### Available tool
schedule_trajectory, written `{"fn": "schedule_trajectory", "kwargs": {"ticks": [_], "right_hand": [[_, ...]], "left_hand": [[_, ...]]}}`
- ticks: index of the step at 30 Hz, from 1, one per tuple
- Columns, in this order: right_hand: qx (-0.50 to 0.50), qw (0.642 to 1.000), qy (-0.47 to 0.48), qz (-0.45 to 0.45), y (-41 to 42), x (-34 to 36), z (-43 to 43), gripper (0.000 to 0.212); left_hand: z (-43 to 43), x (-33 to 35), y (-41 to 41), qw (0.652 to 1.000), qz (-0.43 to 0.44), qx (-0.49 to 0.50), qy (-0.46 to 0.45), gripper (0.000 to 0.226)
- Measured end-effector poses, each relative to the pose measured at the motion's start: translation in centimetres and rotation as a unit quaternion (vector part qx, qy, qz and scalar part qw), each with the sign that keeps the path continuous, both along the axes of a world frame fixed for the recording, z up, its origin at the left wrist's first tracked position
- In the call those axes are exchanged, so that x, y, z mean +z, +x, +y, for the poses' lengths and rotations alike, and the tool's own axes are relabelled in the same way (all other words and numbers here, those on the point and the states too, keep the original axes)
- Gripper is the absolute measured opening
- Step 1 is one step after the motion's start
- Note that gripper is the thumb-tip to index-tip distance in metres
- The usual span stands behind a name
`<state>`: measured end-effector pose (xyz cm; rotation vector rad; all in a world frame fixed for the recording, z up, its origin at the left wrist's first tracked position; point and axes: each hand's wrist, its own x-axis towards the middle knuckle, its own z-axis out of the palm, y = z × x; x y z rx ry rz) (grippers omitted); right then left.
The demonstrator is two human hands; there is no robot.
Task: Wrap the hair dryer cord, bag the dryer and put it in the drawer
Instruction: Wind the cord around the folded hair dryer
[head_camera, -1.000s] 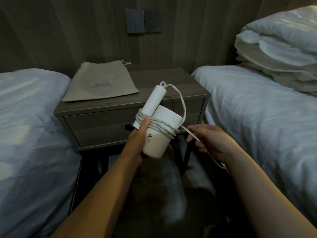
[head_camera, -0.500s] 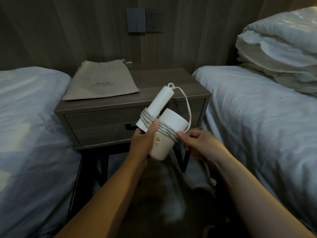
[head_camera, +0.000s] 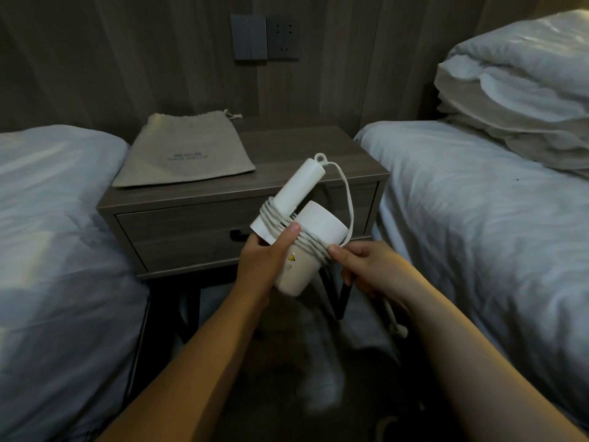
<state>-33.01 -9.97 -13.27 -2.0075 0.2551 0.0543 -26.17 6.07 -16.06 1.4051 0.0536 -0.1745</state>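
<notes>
My left hand [head_camera: 266, 260] grips the white hair dryer [head_camera: 307, 231] in front of the nightstand, thumb pressing on the wound cord [head_camera: 280, 220]. Several turns of cord circle the folded handle and the barrel. My right hand [head_camera: 363, 266] pinches the cord at the barrel's right side; the loose end with the plug [head_camera: 396, 328] hangs below that hand. A beige drawstring bag [head_camera: 185, 151] lies flat on the nightstand top. The drawer [head_camera: 191, 232] with its black handle [head_camera: 237, 235] is closed.
The wooden nightstand [head_camera: 318, 148] stands between two beds with white bedding, one on the left [head_camera: 54, 234], one on the right [head_camera: 478, 202]. Folded duvets [head_camera: 516, 87] are stacked on the right bed. A switch and socket [head_camera: 266, 36] sit on the wall.
My right hand has come in from the right with the cord and now sits against the barrel, adding a turn. The dryer has tilted slightly.
</notes>
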Motion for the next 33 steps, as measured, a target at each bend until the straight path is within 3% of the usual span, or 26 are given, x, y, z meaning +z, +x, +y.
{"fn": "schedule_trajectory", "kwargs": {"ticks": [5,9,10,12,18,23,29,33], "right_hand": [[0.049,0.997,-0.041,0.041,-0.2,0.4,0.3,0.034],[0.084,0.992,-0.068,0.068,-0.4,0.6,0.0,0.009],[0.091,0.991,-0.071,0.07,-0.4,0.6,-0.1,0.018],[0.105,0.991,-0.048,0.066,-0.7,0.8,-0.6,0.037],[0.187,0.98,0.058,0.016,-1.4,1.8,-1.5,0.028],[0.16,0.981,0.106,-0.035,-1.2,1.4,-1.6,0.023],[0.12,0.982,0.031,-0.141,-0.9,1.4,-1.2,0.019],[0.088,0.982,0.073,-0.153,-0.7,1.0,-1.1,0.022]], "left_hand": [[1.2,0.6,0.4,0.995,-0.067,0.06,0.044,0.043],[2.2,0.6,0.7,0.984,-0.106,0.078,0.119,0.055],[2.3,0.6,0.7,0.98,-0.115,0.084,0.14,0.059],[2.4,0.5,0.7,0.967,-0.14,0.095,0.188,0.064],[2.3,0.2,1.1,0.934,-0.182,0.095,0.293,0.078],[2.2,0.0,1.4,0.942,-0.158,0.074,0.286,0.073],[2.2,-0.4,1.6,0.95,-0.14,0.044,0.274,0.071],[1.9,-0.8,1.6,0.954,-0.131,0.027,0.267,0.073]]}}
